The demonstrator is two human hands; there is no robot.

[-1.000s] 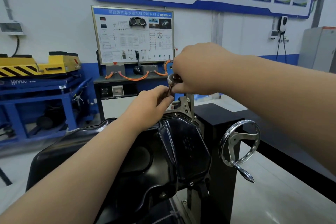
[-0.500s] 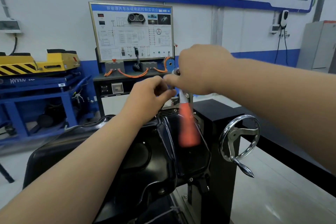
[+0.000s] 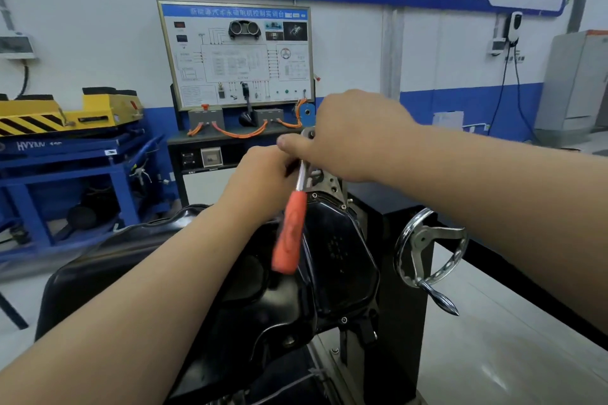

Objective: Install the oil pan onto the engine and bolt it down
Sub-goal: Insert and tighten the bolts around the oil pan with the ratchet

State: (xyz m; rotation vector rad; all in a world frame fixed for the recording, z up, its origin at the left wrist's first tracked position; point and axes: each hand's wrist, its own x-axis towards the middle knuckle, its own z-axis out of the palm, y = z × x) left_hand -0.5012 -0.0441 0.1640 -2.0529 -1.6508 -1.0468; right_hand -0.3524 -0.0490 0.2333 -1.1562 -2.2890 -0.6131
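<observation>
Over the last second the ratchet (image 3: 288,233) handle swung out from under my right hand (image 3: 355,138) and hung over the oil pan (image 3: 339,256), seated just below. Right fingers were clamped on the ratchet head. My left hand (image 3: 263,174) fingers were apparently curled round its shank, bolt hidden; judged a far-edge bolt being run down.

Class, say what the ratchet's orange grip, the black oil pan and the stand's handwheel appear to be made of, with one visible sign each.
Ratchet grip: likely plastic or rubber, matte orange, moulded shape.
Oil pan: probably pressed steel painted gloss black, with smooth stamped curves and reflections.
Handwheel: bright polished or plated metal, mirror-like highlights on rim and spokes.
</observation>
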